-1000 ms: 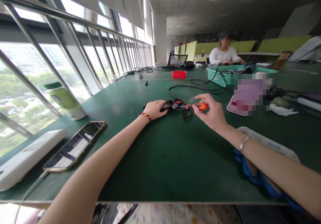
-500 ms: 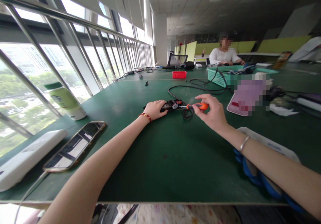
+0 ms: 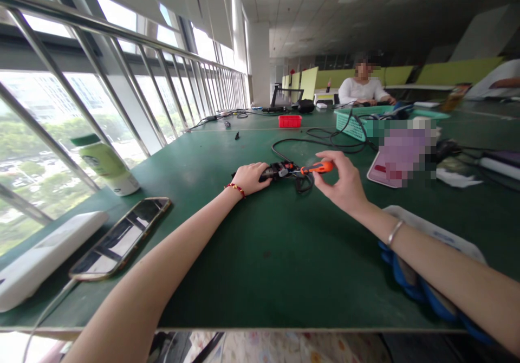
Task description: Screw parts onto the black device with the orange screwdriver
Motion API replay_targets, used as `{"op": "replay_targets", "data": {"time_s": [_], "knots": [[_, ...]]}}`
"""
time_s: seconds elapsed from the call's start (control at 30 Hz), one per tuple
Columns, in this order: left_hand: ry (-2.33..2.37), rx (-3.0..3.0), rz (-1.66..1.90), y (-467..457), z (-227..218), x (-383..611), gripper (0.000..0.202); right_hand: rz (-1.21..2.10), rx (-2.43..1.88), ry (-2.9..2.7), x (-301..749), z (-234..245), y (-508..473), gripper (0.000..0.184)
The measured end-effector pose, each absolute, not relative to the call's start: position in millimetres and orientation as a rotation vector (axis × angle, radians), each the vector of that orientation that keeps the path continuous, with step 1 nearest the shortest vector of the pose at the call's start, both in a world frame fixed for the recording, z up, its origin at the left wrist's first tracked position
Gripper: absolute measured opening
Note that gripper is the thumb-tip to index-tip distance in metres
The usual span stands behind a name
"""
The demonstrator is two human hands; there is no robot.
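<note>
The screwdriver (image 3: 317,167) sits in the right hand (image 3: 344,183).

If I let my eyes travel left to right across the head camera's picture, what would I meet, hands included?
Green-capped bottle → left hand → red container → orange-and-black screwdriver → right hand → crumpled white scrap.

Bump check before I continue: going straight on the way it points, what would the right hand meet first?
Led by the orange-and-black screwdriver, the right hand would probably meet the black, elongated device with red parts first; the screwdriver's end looks right at it, though depth leaves contact unclear.
</note>
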State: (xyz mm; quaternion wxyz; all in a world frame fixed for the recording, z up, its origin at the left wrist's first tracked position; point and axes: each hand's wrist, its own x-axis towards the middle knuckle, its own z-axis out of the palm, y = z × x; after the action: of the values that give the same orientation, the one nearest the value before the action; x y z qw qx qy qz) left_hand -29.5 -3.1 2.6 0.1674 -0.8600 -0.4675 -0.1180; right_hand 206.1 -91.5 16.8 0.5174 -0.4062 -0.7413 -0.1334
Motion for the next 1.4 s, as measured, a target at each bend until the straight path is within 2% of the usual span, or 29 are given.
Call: {"op": "replay_targets", "data": {"time_s": [0.13, 0.3, 0.47, 0.67, 0.73, 0.83, 0.93, 1.07, 1.2, 1.4], "knots": [[-1.347, -2.45, -0.326, -5, 4, -29, 0.037, -0.298, -1.067, -1.811, 205, 18, -93, 0.012], [-1.341, -2.451, -0.323, -5, 3, -29, 0.037, -0.287, -0.996, -1.762, 206, 18, -93, 0.033], [-1.311, -2.45, -0.344, -2, 1, -30, 0.037, -0.297, -1.071, -1.833, 205, 18, -94, 0.013], [-1.311, -2.443, -0.34, -2, 1, -30, 0.037, -0.304, -0.985, -1.776, 205, 17, -93, 0.031], [-1.306, -2.445, -0.343, -2, 1, -30, 0.036, -0.296, -1.006, -1.804, 205, 17, -93, 0.025], [-1.314, -2.451, -0.349, -3, 1, -30, 0.036, -0.207, -1.083, -1.932, 206, 17, -94, 0.007], [-1.318, -2.455, -0.348, -3, 2, -30, 0.036, -0.094, -1.127, -2.123, 205, 16, -95, 0.012], [-1.345, -2.455, -0.334, -5, 3, -29, 0.037, -0.136, -1.086, -2.369, 202, 14, -98, 0.02], [-1.351, -2.457, -0.334, -6, 3, -30, 0.038, -0.25, -0.97, -2.619, 194, 11, -102, 0.02], [-1.351, -2.444, -0.296, -11, 4, -28, 0.038, -0.196, -0.877, -2.765, 181, 9, -111, 0.018]]}}
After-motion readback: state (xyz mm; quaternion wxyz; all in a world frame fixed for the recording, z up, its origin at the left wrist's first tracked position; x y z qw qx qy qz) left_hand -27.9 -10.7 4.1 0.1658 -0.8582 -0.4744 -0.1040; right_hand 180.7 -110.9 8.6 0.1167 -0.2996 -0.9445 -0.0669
